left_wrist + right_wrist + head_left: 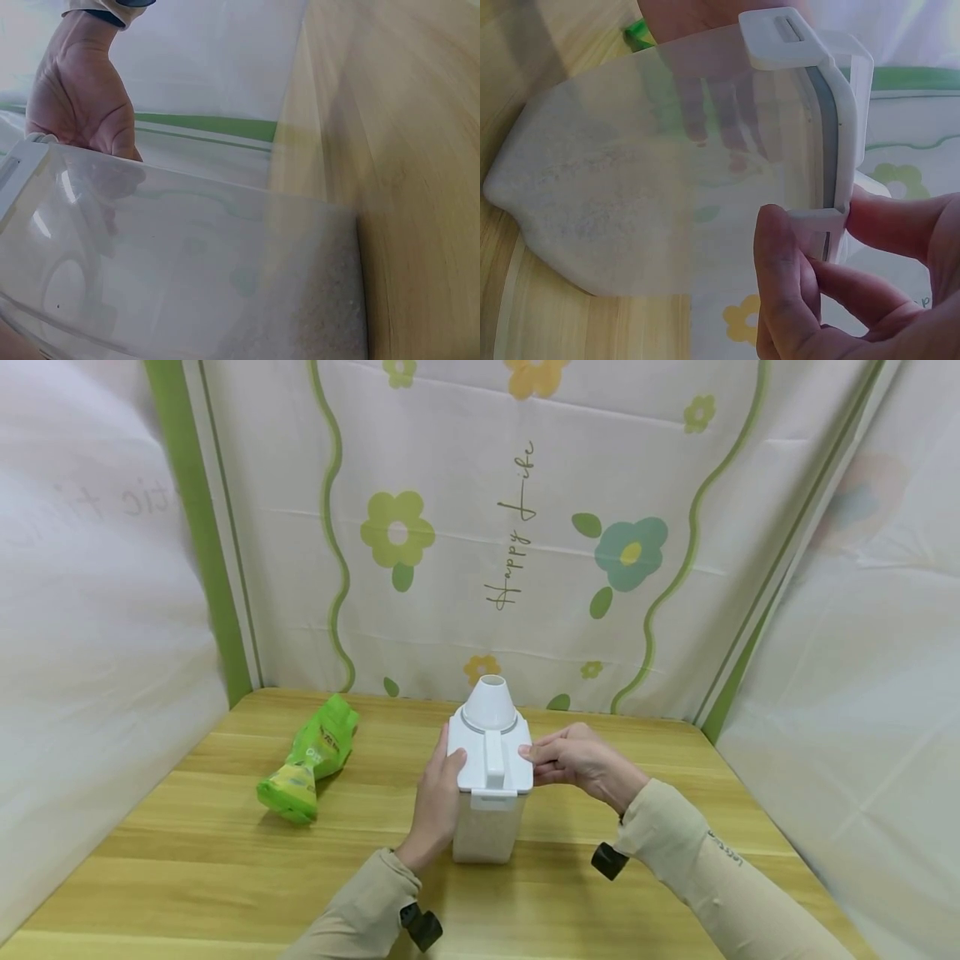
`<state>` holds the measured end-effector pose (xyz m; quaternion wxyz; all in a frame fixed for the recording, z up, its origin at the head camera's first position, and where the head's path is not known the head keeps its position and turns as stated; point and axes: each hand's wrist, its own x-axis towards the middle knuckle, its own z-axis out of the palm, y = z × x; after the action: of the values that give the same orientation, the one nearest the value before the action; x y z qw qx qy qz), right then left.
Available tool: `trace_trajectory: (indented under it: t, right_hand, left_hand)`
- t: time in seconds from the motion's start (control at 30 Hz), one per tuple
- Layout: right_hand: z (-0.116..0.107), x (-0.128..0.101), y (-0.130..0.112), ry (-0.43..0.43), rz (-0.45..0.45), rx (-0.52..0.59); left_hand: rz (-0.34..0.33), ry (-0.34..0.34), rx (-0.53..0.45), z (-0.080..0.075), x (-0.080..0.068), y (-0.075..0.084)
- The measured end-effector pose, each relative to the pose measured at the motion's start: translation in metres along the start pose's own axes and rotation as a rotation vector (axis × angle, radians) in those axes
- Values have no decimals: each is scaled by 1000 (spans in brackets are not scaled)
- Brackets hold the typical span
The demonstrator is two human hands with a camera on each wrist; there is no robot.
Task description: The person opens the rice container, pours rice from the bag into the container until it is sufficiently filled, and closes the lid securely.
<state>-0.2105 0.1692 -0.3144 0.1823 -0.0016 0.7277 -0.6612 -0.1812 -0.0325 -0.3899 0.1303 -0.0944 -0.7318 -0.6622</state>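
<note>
Plastic container (487, 793) sits between both hands' fingers (534, 753).

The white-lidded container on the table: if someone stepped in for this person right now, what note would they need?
Left hand: fingers lie against the left side of the clear container, just under its white lid.
Right hand: thumb and fingers pinch the side clip on the lid's right edge.
Container stands upright mid-table, white grains in its lower part, lid on, open funnel spout on top.
Green pouch lies to its left, untouched.
Done: lid seated. Left: I cannot tell whether the clips are latched.
</note>
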Motion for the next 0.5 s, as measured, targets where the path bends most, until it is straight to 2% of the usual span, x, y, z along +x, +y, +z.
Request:
trace_trajectory:
  t: [0.5]
  right_hand:
    - [2, -2, 2, 16, -9, -7]
  left_hand:
    - [0, -9, -10, -1, 0, 0]
